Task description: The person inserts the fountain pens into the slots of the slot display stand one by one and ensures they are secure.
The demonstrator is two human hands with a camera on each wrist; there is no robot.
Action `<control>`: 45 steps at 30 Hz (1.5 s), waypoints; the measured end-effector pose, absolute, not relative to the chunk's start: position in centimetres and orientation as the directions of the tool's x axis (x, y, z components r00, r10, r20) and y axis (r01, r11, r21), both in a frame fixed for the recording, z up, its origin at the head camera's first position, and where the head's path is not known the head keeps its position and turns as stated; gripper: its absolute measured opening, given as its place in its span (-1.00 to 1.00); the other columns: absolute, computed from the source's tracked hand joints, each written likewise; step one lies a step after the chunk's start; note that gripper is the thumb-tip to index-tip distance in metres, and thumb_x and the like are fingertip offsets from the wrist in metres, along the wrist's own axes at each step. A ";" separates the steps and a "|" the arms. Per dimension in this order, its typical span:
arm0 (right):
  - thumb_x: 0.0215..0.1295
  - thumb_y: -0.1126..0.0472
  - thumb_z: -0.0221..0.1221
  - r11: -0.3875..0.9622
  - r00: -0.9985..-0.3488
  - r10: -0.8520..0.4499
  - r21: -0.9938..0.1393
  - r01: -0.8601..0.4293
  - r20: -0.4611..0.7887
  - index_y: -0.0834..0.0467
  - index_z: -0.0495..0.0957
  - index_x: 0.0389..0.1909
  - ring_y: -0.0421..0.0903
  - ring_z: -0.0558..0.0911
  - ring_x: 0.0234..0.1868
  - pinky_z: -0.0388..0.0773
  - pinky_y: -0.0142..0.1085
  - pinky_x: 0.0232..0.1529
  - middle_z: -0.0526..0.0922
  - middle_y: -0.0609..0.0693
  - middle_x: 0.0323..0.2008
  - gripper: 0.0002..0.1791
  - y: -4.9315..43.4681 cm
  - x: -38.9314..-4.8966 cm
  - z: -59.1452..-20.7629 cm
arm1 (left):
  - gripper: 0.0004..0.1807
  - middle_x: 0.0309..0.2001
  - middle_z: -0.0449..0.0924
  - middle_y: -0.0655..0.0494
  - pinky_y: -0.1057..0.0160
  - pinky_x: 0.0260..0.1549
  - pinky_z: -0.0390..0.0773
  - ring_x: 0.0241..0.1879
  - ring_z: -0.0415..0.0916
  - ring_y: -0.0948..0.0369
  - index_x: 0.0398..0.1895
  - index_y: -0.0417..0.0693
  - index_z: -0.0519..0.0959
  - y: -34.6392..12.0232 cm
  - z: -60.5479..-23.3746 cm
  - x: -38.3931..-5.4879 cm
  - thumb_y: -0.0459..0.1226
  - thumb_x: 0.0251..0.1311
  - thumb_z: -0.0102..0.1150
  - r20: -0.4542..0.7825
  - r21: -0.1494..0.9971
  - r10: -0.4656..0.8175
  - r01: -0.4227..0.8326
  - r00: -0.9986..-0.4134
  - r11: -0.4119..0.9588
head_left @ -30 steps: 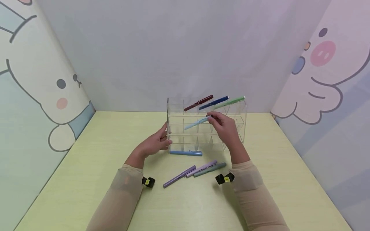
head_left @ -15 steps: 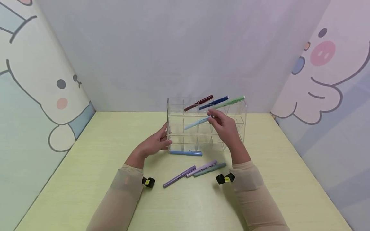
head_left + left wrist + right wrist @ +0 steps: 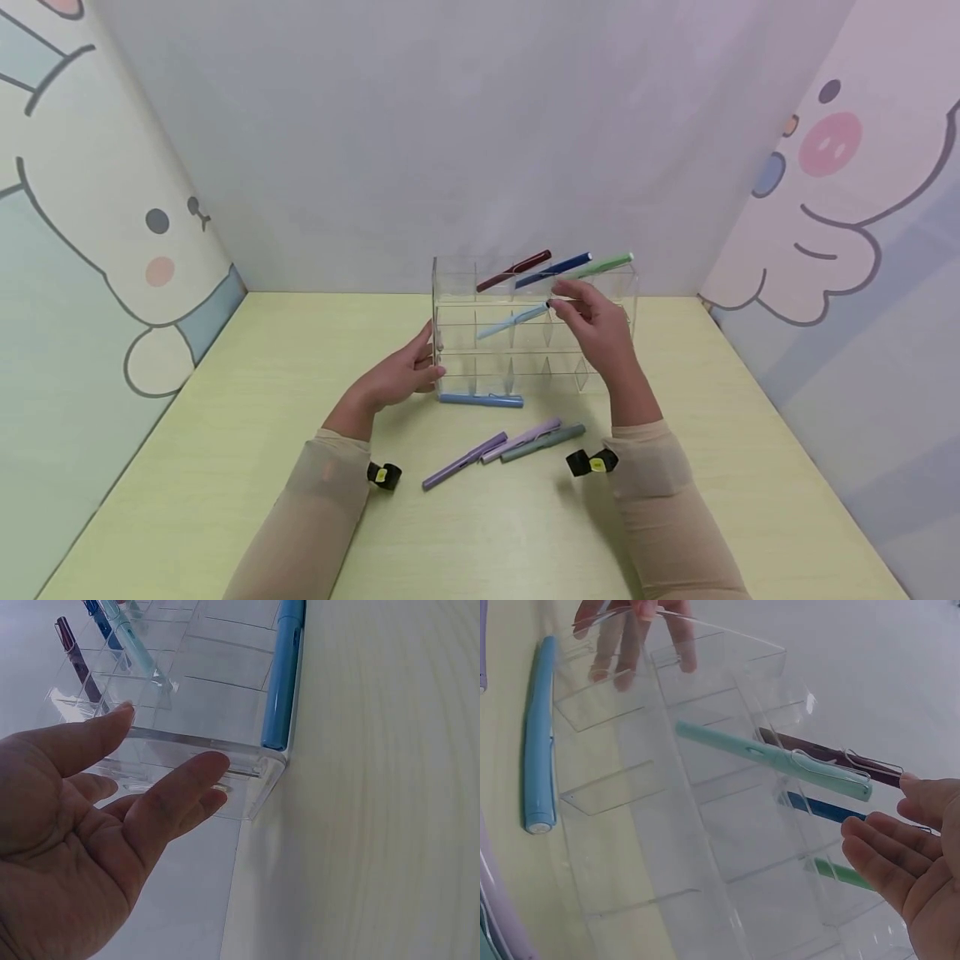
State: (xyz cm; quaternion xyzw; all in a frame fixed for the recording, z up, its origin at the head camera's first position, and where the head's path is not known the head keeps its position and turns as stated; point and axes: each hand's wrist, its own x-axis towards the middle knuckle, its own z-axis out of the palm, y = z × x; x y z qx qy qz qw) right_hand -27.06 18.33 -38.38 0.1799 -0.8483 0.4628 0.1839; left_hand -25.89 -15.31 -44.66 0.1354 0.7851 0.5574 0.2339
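A clear acrylic pen rack (image 3: 531, 364) with stepped, divided tiers stands on the table. My left hand (image 3: 397, 377) rests against its left side, fingers fairly straight in the left wrist view. A light blue pen (image 3: 504, 323) lies slanted in the middle tier. Beside its capped end is my right hand (image 3: 600, 329); in the right wrist view the fingers are extended, with a gap between them and the pen. Dark red (image 3: 517, 269), dark blue (image 3: 558, 268) and light green (image 3: 607, 265) pens lean in the top tier.
A blue pen (image 3: 480, 401) lies along the rack's front bottom edge. Nearer on the table lie a purple pen (image 3: 465, 461), a lilac pen (image 3: 522, 440) and a grey-green pen (image 3: 543, 443). A pale wall (image 3: 480, 150) stands behind the rack.
My right hand has let go of the light blue pen and shifted slightly right. The pen stays in the middle tier. My left hand has kept its place at the rack.
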 end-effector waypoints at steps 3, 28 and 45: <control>0.41 0.00 0.16 0.509 -0.866 -0.105 -0.722 -0.469 0.488 -0.05 0.51 0.26 -0.21 0.72 -0.07 0.57 -0.53 -0.07 0.66 -0.02 0.10 -0.57 19.3 -26.7 -37.5 | -0.05 0.57 -0.13 -0.05 -0.17 0.37 0.19 0.26 0.45 -0.14 0.51 0.58 -0.44 -15.2 -44.6 -26.0 -0.09 0.43 0.07 -0.217 0.937 0.472 -0.046 -0.854 0.347; 0.30 -0.19 0.20 0.742 -0.933 -0.349 -0.582 -0.332 0.088 0.02 0.48 0.26 0.07 0.64 0.08 0.59 0.04 0.04 0.59 0.06 0.16 -0.41 25.8 -21.3 -37.1 | -0.06 0.56 -0.08 -0.08 -0.24 0.34 0.18 0.25 0.46 -0.13 0.51 0.61 -0.43 -14.8 -45.1 -26.3 -0.12 0.44 0.05 -0.206 0.935 0.490 -0.022 -0.847 0.355; 0.11 0.08 0.42 0.876 -0.811 -0.432 -0.396 -0.274 -0.394 0.09 0.58 -0.06 -0.07 0.57 -0.08 0.54 -0.12 -0.07 0.60 -0.02 -0.07 -0.60 21.8 -21.2 -40.9 | -0.05 0.58 -0.15 -0.08 -0.26 0.36 0.13 0.24 0.46 -0.16 0.51 0.56 -0.47 -15.0 -44.9 -26.5 -0.10 0.45 0.04 -0.221 0.931 0.501 -0.028 -0.837 0.364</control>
